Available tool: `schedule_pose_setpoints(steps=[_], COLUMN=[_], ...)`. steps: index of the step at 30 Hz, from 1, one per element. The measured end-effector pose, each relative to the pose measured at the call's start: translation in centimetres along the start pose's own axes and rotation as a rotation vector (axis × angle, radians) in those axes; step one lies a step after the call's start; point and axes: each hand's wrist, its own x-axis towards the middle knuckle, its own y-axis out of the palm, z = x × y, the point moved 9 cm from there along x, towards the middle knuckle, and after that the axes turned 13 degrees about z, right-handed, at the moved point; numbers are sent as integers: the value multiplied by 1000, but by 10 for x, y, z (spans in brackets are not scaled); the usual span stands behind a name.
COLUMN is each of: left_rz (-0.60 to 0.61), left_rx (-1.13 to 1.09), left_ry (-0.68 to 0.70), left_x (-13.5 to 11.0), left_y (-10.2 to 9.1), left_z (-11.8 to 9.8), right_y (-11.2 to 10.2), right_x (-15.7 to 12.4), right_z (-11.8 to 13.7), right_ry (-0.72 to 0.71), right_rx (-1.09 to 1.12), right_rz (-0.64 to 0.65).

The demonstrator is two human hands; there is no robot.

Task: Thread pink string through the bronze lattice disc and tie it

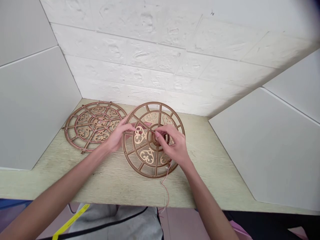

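A round bronze-coloured openwork grille with golden scroll ornaments is tilted up off the table in front of me. My left hand grips its left side, thumb on the front and fingers behind the openings. At the grille's centre ring, my right hand has thumb and forefinger pinched together; what lies between them is too small to make out. Thin pink and white wires hang from below the right hand, over the table's front edge. Left of the held piece, a second similar grille lies flat, with wire along its ribs.
The pale wooden tabletop runs back to a white brick-patterned wall. Grey-white panels stand at the left and right. A yellow strip and grey cloth are below the front edge.
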Motion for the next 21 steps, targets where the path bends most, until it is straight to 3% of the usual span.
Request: schedule_pose_setpoints(steps=[4,8,21], left_rz=[0,-90,-90], left_rx=[1,13,17], left_ry=[12,29,83], left_x=[1,-2,-4], left_y=[1,-2,1], left_z=[-1,-5,-14], right_y=[-3,-1,9], right_x=[-2,-2,-4], right_z=[15,20,9], right_ry=[-110,-133,30], right_rx=[-134,-198,-114], right_rz=[-46,-71,-75])
